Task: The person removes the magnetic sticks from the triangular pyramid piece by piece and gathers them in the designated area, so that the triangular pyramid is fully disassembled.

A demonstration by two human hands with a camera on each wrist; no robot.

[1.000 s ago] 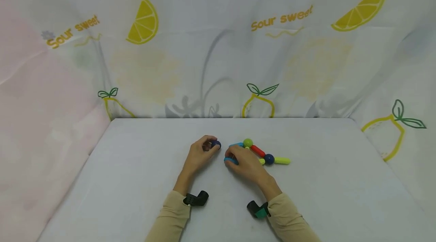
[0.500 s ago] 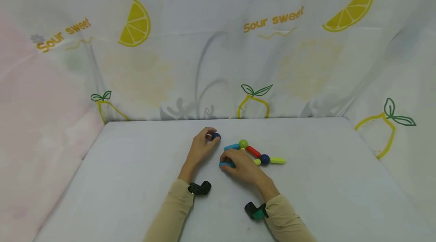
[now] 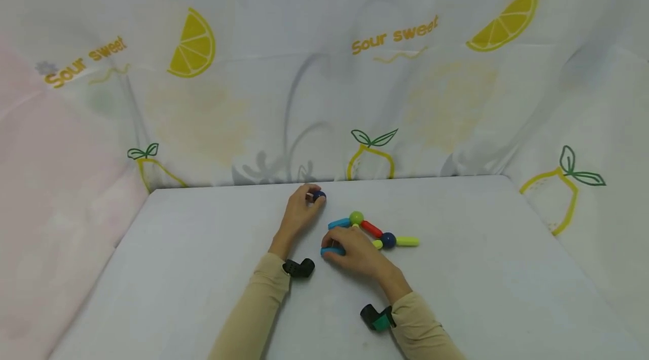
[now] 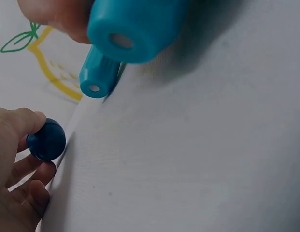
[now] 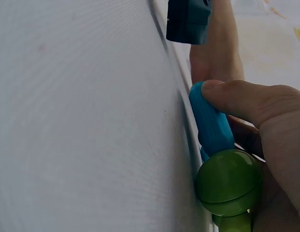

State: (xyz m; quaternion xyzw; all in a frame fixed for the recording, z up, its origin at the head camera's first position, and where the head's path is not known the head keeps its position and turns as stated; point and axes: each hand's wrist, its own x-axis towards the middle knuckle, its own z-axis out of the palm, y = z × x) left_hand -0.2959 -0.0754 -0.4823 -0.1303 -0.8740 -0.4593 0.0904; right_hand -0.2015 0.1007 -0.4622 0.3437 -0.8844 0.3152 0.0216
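My left hand (image 3: 298,210) pinches a dark blue ball (image 3: 319,195) between thumb and fingers; the left wrist view shows this ball (image 4: 47,140) held apart from the rods. With thumb and fingers, my right hand (image 3: 359,250) grips a light blue magnetic rod (image 3: 332,250) of a joined stick-and-ball shape. In the right wrist view that rod (image 5: 212,123) meets a green ball (image 5: 229,183). A second light blue rod (image 3: 338,223) runs from the far green ball (image 3: 356,217). A red rod (image 3: 372,229) links this ball to another dark blue ball (image 3: 388,240). My right hand hides part of the shape.
A yellow-green rod (image 3: 408,241) sticks out to the right from the shape. Everything lies on a white table (image 3: 203,270). Behind it hangs a lemon-print cloth (image 3: 263,95). Each wrist wears a black camera, the left camera (image 3: 299,268) near the table's middle.
My left hand has moved toward the table's far edge with the dark blue ball, away from the rods. My right hand keeps its grip on the light blue rod. The head view has shifted slightly.
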